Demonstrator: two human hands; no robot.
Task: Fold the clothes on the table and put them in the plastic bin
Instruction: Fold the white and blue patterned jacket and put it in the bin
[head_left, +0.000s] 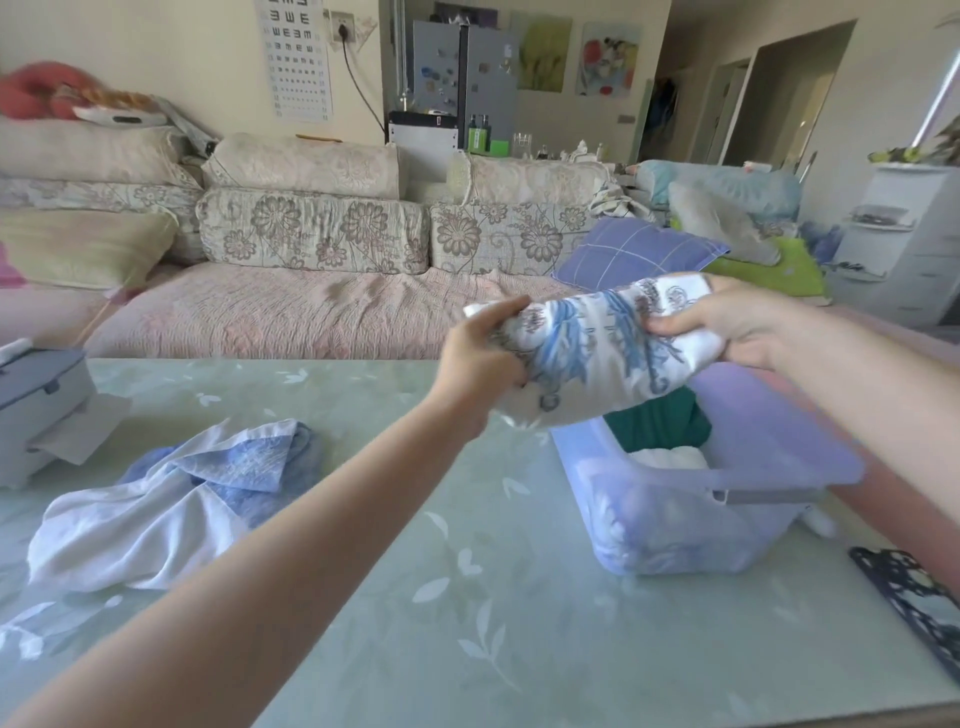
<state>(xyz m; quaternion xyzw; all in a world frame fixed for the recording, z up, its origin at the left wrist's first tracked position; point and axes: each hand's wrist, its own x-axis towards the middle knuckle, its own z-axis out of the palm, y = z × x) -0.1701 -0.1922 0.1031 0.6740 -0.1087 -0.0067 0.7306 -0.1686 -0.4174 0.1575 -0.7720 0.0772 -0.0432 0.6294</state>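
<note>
Above plastic bin (779, 460) | left hand (483, 358), right hand (737, 327) grip folded floral cloth (597, 348) | shirt (156, 499) on table (415, 597)

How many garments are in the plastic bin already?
2 visible in the plastic bin: a dark green garment at the far end, a white garment just nearer. More may be hidden beneath them.

both hands (480, 358) holding folded cloth (592, 348), above bin (727, 519)

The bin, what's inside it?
A green cloth and a white cloth lie in the bin. The folded cloth held above hides the far end, and anything underneath is covered.
</note>
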